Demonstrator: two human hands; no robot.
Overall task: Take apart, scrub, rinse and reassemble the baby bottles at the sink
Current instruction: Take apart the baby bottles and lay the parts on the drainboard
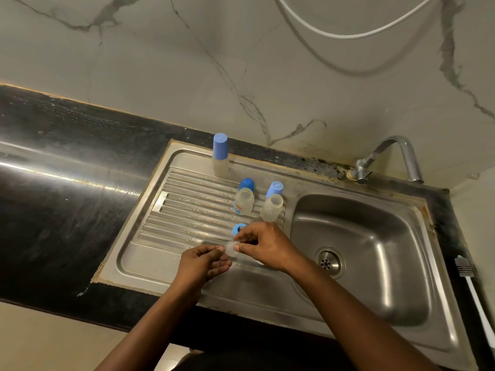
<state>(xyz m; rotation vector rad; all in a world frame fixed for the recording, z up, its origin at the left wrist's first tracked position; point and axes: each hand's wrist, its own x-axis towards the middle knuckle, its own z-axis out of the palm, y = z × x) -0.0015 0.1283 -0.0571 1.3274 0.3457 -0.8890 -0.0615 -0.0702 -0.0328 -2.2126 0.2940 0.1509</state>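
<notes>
Pinching one clear teat [231, 249], left hand [204, 261] and right hand [265, 245] curl fingertips on it. Drainboard's [187, 210] front edge lies beneath.

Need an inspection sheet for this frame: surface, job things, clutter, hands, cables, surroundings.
Surface: steel drainboard, wet streaks on the ribs; basin to its right.
Job's things: capped bottle upright at back; printed open bottle and plain open bottle, dark blue cap and light blue cap behind them; blue ring.
Clutter: brush right of the basin.
Hands: left hand and right hand pinch a clear piece.
Cables: white hose on the wall.
Surroundings: tap, black counter.
</notes>
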